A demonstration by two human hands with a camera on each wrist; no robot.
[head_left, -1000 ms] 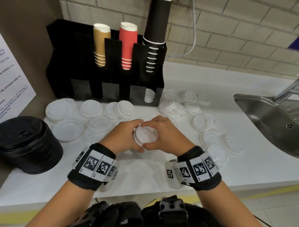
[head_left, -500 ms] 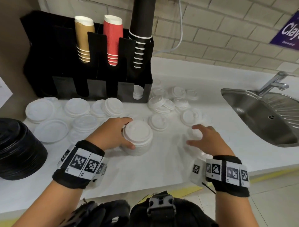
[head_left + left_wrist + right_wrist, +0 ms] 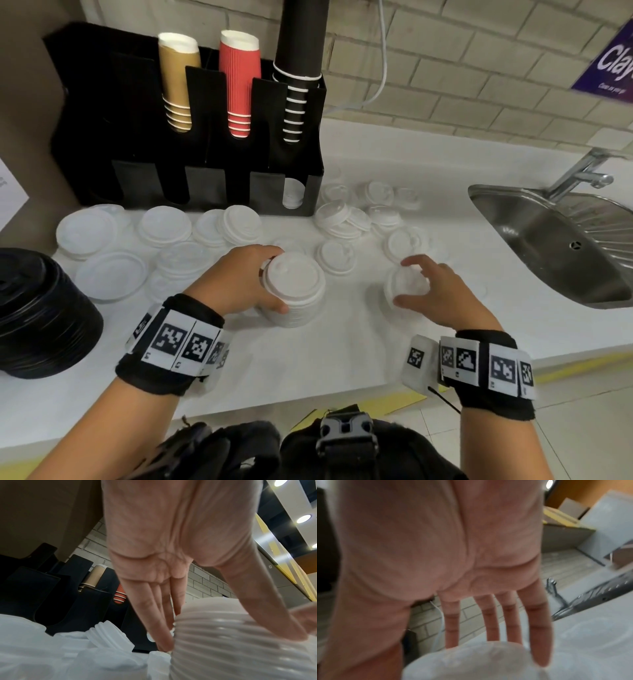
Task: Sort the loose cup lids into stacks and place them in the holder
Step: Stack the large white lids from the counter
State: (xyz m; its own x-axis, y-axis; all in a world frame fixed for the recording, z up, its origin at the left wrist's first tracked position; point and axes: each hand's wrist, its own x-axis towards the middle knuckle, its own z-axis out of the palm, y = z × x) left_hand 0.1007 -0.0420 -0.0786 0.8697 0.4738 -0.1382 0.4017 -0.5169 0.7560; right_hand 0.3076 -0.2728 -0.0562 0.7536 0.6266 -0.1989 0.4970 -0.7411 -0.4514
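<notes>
A tall stack of white lids (image 3: 294,291) stands on the white counter (image 3: 308,359), and my left hand (image 3: 265,284) grips its left side. In the left wrist view the fingers (image 3: 163,635) lie along one side of the ribbed stack (image 3: 240,662) and the thumb along the other. To the right, my right hand (image 3: 421,284) hovers with spread fingers over a loose white lid (image 3: 399,286). The right wrist view shows straight fingers (image 3: 537,635) touching that lid (image 3: 479,662). The black holder (image 3: 137,137) stands behind, with white lids (image 3: 293,195) in its lower right slot.
Loose white lids lie in front of the holder (image 3: 164,226) and to its right (image 3: 342,219). A stack of black lids (image 3: 37,308) sits at the left edge. Brown (image 3: 178,85), red (image 3: 239,82) and black cups (image 3: 298,68) fill the holder's top. A steel sink (image 3: 565,246) is at the right.
My right hand has let go of the stack and moved right, down over a loose lid. The left hand stays on the stack.
</notes>
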